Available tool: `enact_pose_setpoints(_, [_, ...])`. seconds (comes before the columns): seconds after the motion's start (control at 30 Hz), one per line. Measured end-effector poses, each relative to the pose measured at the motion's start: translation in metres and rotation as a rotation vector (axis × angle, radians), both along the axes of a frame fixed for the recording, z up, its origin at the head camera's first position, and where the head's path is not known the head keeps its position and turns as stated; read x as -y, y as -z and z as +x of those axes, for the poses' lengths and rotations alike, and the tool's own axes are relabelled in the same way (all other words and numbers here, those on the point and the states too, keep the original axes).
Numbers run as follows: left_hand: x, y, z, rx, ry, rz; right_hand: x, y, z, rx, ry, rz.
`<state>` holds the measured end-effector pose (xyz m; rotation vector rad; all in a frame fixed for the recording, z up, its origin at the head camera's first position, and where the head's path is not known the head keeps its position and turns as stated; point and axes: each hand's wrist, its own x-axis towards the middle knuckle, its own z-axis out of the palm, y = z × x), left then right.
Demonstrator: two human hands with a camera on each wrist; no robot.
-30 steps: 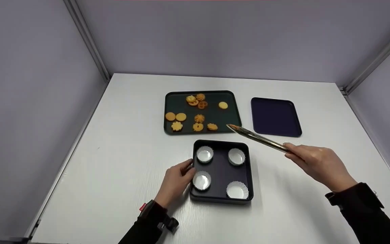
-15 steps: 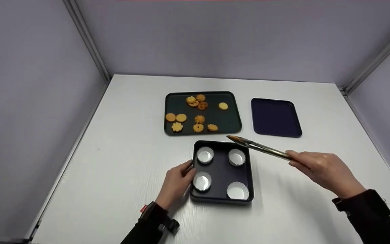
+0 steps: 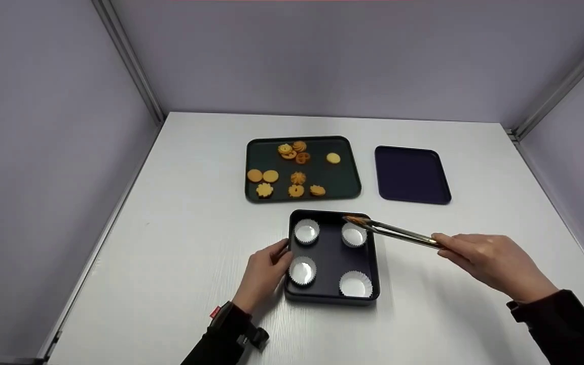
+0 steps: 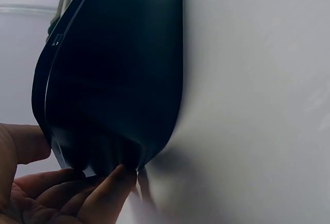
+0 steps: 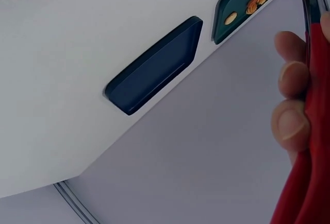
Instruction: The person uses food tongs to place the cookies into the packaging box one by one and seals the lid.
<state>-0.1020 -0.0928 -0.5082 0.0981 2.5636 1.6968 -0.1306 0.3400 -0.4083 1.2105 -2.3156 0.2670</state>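
On my left, a grey-lilac side wall [image 3: 59,152] runs along the edge of the white tabletop [image 3: 195,177], and a wide stretch of that surface gives generous room up to my left hand [image 3: 264,271] at the left side of a square dark baking pan [image 3: 331,258]. Behind the pan, a green rectangular tray [image 3: 330,177] of assorted cookies [image 3: 298,177] leaves only a narrow strip between the two rims. Right of the pan there is more room, a broad patch of table beneath my right hand [image 3: 497,263]; further back lies a navy square tray [image 3: 413,175], just beside the green one, and then comes the right side wall [image 3: 576,152]. As for grip, my left thumb is at the pan's rim with the fingers bent against the outer wall, so the pan sits in a light pinch. Four white fluted paper cups stand in the pan, one near each corner. My right fingers are closed round a pair of metal tongs [image 3: 418,238], red on the handle in the right wrist view; their narrowly parted tips hold an orange-brown piece [image 3: 357,219] over the far-right paper cup [image 3: 354,237], its exact kind too small to tell.
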Motion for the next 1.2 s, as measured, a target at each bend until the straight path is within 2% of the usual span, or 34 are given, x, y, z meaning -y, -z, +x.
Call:
enact_pose_setpoints(0.1, [0.001,0.000,0.001,0.017,0.001,0.023,0.000,0.002,0.000,-0.016,-0.007,0.018])
enact_pose_setpoints(0.47, [0.000,0.000,0.000,0.010,-0.006,0.014,0.001,0.006,-0.001,-0.060,-0.010,0.050])
enact_pose_setpoints(0.73, [0.000,0.000,0.000,0.024,0.004,0.039,0.002,0.002,-0.001,-0.027,0.018,0.093])
enact_pose_setpoints(0.97, [-0.001,0.000,0.000,0.012,0.001,0.028,0.008,-0.001,-0.002,-0.097,-0.003,0.093])
enact_pose_setpoints(1.2, [-0.001,0.000,0.000,0.011,-0.008,0.016,0.013,-0.007,-0.003,-0.124,-0.001,0.140])
